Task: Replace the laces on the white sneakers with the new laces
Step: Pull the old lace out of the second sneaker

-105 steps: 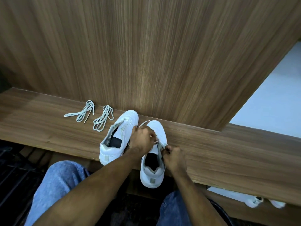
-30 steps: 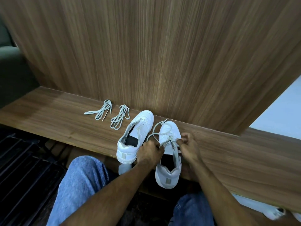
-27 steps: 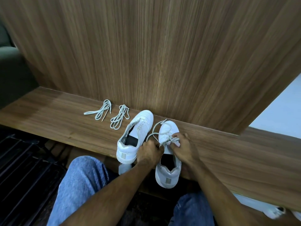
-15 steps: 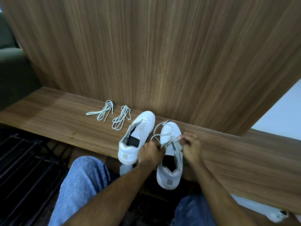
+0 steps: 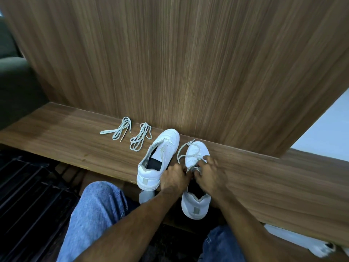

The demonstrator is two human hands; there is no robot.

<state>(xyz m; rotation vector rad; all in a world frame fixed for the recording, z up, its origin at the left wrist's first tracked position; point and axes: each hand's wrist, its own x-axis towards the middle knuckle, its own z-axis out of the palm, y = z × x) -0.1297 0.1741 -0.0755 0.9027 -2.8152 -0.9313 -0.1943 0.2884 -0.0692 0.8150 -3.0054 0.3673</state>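
Two white sneakers stand on a wooden ledge [image 5: 66,140], toes toward the wall. The left sneaker [image 5: 160,157] still has its lace threaded. On the right sneaker [image 5: 196,203] the lace [image 5: 182,151] is loosened, with loops lying over the toe. My left hand [image 5: 174,177] grips the left side of this shoe's throat. My right hand [image 5: 209,173] pinches the lace over the tongue. Two bundled pale laces [image 5: 118,130] [image 5: 140,139] lie on the ledge to the left of the shoes.
A wood-panelled wall [image 5: 188,63] rises right behind the ledge. My knees in blue jeans [image 5: 98,210] are below the ledge's front edge. A dark slatted rack [image 5: 28,195] sits lower left, and another white shoe [image 5: 319,248] lies under the ledge at lower right.
My right hand has shifted along the right sneaker's lacing, now lower near the tongue and close to my left hand. The lace loops over the toe have grown since the oldest frame.
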